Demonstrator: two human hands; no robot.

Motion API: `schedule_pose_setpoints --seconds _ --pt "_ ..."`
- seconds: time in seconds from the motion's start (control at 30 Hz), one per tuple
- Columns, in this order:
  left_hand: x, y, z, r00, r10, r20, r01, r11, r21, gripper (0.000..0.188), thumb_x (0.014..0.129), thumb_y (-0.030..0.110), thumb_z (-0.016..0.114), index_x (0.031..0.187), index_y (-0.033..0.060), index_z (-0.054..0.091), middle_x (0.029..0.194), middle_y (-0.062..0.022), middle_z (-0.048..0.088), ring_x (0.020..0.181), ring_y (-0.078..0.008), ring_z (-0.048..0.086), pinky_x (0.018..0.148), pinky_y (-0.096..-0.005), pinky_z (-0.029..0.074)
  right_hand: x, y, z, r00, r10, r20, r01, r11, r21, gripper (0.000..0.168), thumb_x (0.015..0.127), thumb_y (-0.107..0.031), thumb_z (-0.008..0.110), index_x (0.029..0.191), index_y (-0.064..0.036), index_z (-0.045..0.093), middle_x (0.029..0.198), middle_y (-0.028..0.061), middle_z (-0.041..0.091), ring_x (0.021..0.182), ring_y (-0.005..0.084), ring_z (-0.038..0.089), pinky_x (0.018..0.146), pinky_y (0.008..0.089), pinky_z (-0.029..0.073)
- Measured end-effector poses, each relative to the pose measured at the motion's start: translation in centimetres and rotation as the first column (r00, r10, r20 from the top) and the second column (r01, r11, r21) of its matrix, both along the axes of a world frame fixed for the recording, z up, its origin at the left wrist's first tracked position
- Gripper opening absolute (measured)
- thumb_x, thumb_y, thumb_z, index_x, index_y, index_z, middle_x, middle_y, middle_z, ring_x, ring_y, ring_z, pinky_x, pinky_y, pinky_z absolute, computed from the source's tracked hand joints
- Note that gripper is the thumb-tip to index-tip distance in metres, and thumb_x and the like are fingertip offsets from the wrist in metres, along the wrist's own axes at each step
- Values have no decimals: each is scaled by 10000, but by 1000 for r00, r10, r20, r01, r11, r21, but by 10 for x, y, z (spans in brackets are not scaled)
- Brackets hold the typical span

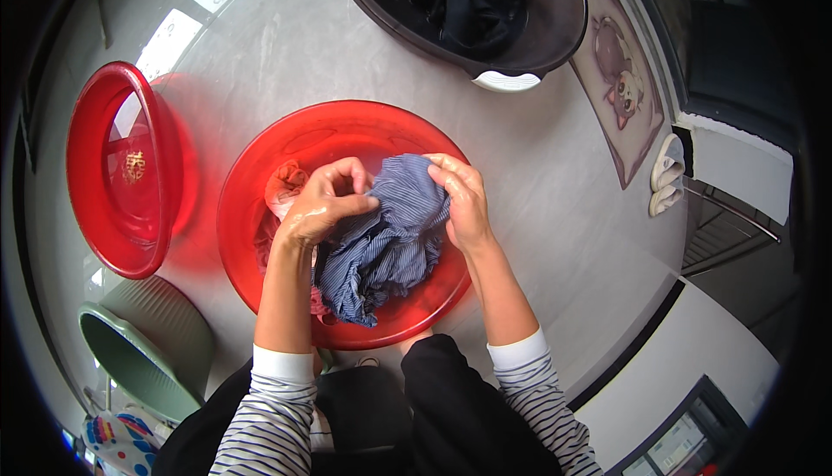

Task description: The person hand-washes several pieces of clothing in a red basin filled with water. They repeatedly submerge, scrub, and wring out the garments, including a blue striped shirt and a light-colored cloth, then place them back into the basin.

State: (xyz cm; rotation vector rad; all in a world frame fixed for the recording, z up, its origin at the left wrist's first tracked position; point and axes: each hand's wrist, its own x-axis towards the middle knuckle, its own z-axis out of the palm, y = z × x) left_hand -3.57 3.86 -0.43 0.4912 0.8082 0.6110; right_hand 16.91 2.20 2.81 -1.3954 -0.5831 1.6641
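Note:
A wet blue-and-white striped cloth garment (390, 242) is bunched up over a large red plastic basin (247, 151). My right hand (463, 196) pinches its upper right edge between thumb and fingers. On the other side my left hand (325, 206), wet at the back, has thumb and fingertips closed at the garment's upper left edge; the exact grip is partly hidden. Orange-red cloth (286, 180) lies in the basin beside my left hand, and more reddish cloth shows under the striped one.
A second red basin (120, 170) stands tilted at the left, above a green ribbed tub (156, 339). At the top, a dark oval tub (559, 28) holds dark wet clothes (474, 8). A cat-patterned mat (617, 73) and pale slippers (667, 174) lie to the right.

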Motion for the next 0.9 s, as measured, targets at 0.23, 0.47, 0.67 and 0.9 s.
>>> schedule_pose_setpoints --seconds 0.23,0.47,0.67,0.9 --pt "-3 9 15 971 149 185 -163 985 64 191 747 -7 701 813 86 548 861 -14 585 812 -77 542 747 -222 444 7 -5 1 961 206 185 -212 977 11 117 888 -67 633 946 33 650 863 20 659 775 58 577 706 212 468" --pt "-5 8 15 953 -147 -266 144 989 -33 259 835 206 756 929 0 632 851 -10 640 786 -72 580 704 -224 472 8 -7 4 996 67 67 -71 995 64 170 898 -25 562 1054 29 600 969 50 637 857 72 581 752 222 471" --pt "-1 -1 6 991 8 -133 -3 999 40 155 857 109 717 818 65 574 809 20 628 725 -42 557 650 -193 450 9 -4 9 980 149 135 -152 988 13 261 872 -91 633 1092 43 588 883 51 642 828 72 590 737 211 465" --pt "-10 3 9 997 64 -50 -66 997 -43 181 835 129 738 874 70 572 848 17 645 785 -60 590 759 -210 464 0 0 8 820 289 494 -441 869 225 372 760 -211 811 1016 10 656 772 38 604 755 115 576 717 256 456"
